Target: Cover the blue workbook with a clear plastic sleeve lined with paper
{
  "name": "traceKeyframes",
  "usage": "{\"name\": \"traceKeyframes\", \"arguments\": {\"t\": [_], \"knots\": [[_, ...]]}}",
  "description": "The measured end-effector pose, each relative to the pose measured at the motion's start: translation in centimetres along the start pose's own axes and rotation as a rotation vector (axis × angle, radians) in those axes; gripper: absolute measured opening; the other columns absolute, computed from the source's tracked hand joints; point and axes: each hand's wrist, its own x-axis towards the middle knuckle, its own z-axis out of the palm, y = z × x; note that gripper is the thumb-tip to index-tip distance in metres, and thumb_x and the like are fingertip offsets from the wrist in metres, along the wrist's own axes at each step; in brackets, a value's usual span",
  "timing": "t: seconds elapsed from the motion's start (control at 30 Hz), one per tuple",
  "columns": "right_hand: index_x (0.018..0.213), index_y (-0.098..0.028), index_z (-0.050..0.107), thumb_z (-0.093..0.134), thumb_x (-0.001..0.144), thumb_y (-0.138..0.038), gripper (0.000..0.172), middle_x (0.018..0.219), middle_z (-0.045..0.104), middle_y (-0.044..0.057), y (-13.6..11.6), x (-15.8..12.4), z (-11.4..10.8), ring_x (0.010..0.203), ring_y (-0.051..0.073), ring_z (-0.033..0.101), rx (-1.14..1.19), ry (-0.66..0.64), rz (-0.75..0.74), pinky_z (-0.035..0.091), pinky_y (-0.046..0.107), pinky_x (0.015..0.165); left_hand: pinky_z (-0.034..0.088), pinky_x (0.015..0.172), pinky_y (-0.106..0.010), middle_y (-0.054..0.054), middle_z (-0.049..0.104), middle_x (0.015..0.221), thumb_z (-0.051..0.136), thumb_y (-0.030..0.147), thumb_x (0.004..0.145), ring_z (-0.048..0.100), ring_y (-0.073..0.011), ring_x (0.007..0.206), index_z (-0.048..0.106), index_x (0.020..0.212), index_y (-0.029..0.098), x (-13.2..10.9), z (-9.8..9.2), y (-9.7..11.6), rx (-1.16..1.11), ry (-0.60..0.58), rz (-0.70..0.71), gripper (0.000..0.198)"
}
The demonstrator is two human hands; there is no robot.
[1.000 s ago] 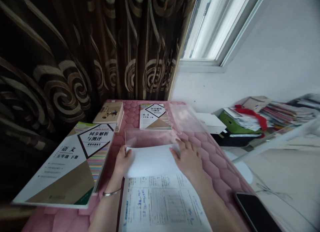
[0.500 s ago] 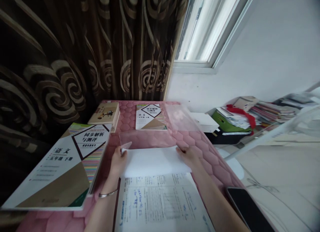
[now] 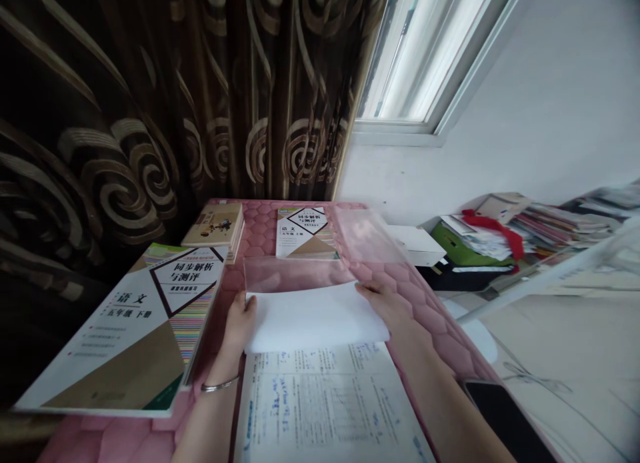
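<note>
A blank white sheet (image 3: 315,320) stretches between my two hands. My left hand (image 3: 241,320) pinches its left edge, thumb on top, at the edge of a clear plastic cover (image 3: 300,274) lying just beyond. With fingers partly hidden, my right hand (image 3: 383,306) grips the sheet's upper right corner. Below the sheet lies a printed page (image 3: 330,403) with blue handwriting, perhaps part of the same workbook; how they join is hidden. To the left is a large workbook (image 3: 125,336) with a white and brown cover.
A smaller workbook (image 3: 306,233) and a second clear plastic sheet (image 3: 370,235) lie at the back of the pink padded table (image 3: 120,440). Small tan books (image 3: 213,224) are stacked back left. A phone (image 3: 505,420) sits near right. Papers and a green bag (image 3: 450,243) stand beyond the table.
The plastic cover's curled corner by my left thumb now lies flatter. Both hands keep their hold on the white sheet. The whole view has shifted slightly, moving things rightward in the picture.
</note>
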Motion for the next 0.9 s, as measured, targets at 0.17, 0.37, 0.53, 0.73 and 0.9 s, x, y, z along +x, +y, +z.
{"name": "traceKeyframes", "arguments": {"t": [0.17, 0.37, 0.53, 0.73, 0.9], "knots": [[0.061, -0.019, 0.055, 0.055, 0.077, -0.036, 0.024, 0.055, 0.050, -0.003, 1.3, -0.3, -0.4, 0.055, 0.012, 0.046, 0.144, -0.021, 0.061, 0.035, 0.025, 0.053, 0.041, 0.064, -0.027, 0.002, 0.055, 0.063, 0.055, 0.034, 0.075, 0.052, -0.0154, 0.065, 0.054, 0.068, 0.020, -0.1, -0.2, 0.1, -0.037, 0.012, 0.042, 0.015], [0.058, -0.022, 0.050, 0.065, 0.064, -0.056, 0.037, 0.054, 0.046, -0.004, 4.1, -0.6, 0.5, 0.050, 0.012, 0.038, 0.496, 0.025, 0.013, 0.030, 0.026, 0.046, 0.041, 0.061, -0.023, 0.002, 0.058, 0.068, 0.062, 0.040, 0.071, 0.052, -0.0125, 0.064, 0.058, 0.076, 0.019, -0.4, -0.4, 0.6, -0.246, -0.030, -0.005, 0.023], [0.055, -0.022, 0.049, 0.070, 0.060, -0.059, 0.043, 0.051, 0.044, -0.005, 4.3, -1.0, 0.7, 0.048, 0.011, 0.037, 0.564, 0.054, 0.006, 0.028, 0.025, 0.045, 0.039, 0.057, -0.020, 0.002, 0.059, 0.068, 0.067, 0.042, 0.068, 0.051, -0.0107, 0.061, 0.058, 0.077, 0.018, -0.8, -0.5, 1.2, -0.340, -0.053, -0.062, 0.027], [0.056, -0.021, 0.048, 0.073, 0.058, -0.056, 0.043, 0.051, 0.046, -0.005, 4.6, -1.1, 0.5, 0.046, 0.009, 0.037, 0.636, 0.031, 0.016, 0.028, 0.023, 0.043, 0.038, 0.054, -0.019, 0.003, 0.060, 0.066, 0.070, 0.040, 0.065, 0.050, -0.0095, 0.059, 0.056, 0.075, 0.019, -0.9, -0.3, 1.3, -0.380, -0.039, -0.076, 0.028], [0.056, -0.021, 0.049, 0.074, 0.058, -0.057, 0.044, 0.050, 0.045, -0.006, 5.2, -1.0, 0.7, 0.046, 0.009, 0.038, 0.663, 0.055, 0.015, 0.028, 0.023, 0.042, 0.036, 0.053, -0.019, 0.004, 0.055, 0.061, 0.071, 0.043, 0.063, 0.047, -0.0089, 0.056, 0.053, 0.069, 0.019, -1.0, -0.2, 1.4, -0.394, -0.041, -0.076, 0.031]]}}
